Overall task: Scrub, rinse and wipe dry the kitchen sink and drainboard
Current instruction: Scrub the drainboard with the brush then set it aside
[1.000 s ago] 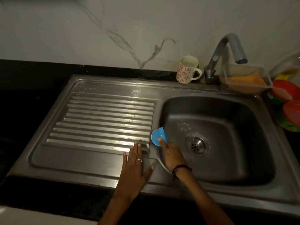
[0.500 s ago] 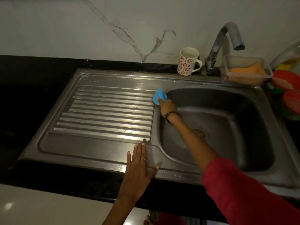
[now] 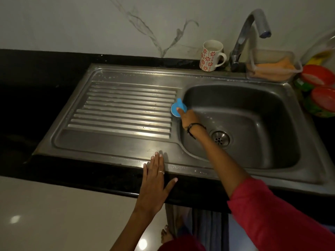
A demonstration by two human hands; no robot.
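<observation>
We find the right hand (image 3: 187, 115) holding a blue scrubber (image 3: 177, 109) against the ridge that divides the drainboard (image 3: 126, 109) from the sink basin (image 3: 253, 124). One finger lies over the scrubber's blue face; the other fingers are hidden behind it, so we cannot tell exactly how they close, though the tool is plainly held. The scrubber sits on the basin's left rim, about midway along it, touching the steel. We judge this placement deliberate: the raised edge between the two surfaces is a place where grime collects, and the arm reaches across the basin to work it.

The left hand (image 3: 154, 185) lies flat, fingers straight and close together with the thumb spread wide, the fingertips (image 3: 156, 154) on the front lip of the steel unit and the palm over the dark desk (image 3: 45, 169) edge. It holds nothing. We judge it serves as a brace while the person leans forward.

Water droplets show on the back ledge and front lip, and a little foam or water near the drain (image 3: 219, 138). The tap (image 3: 253, 29) shows no flow. We judge the scrubbing stage in hand, with rinsing and drying outstanding.

Behind the basin stand a flowered mug (image 3: 211, 55) and a clear tub (image 3: 272, 66) holding something orange, near the tap, both beyond the scrubber's present position.
</observation>
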